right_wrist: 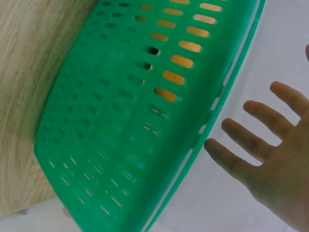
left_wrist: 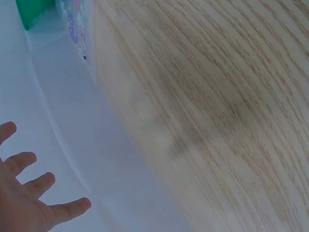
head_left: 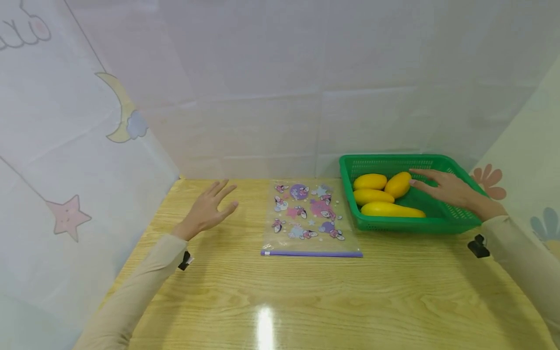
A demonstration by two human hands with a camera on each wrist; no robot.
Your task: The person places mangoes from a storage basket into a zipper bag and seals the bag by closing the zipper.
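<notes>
My left hand hovers over the left part of the table with its fingers spread, holding nothing. Over the right side of a green plastic basket, my right hand is stretched out, also holding nothing; its fingertips overlap one yellow mango-like fruit in the head view. Several such fruits lie in the left half of the basket, among them a longer one at the front. Between the hands a clear zip bag with cartoon prints lies flat, its purple slider strip toward me.
The wooden table meets a pale covered wall at the back. Another wall sheet with moon and star prints stands on the left. Small black wrist devices hang under both sleeves.
</notes>
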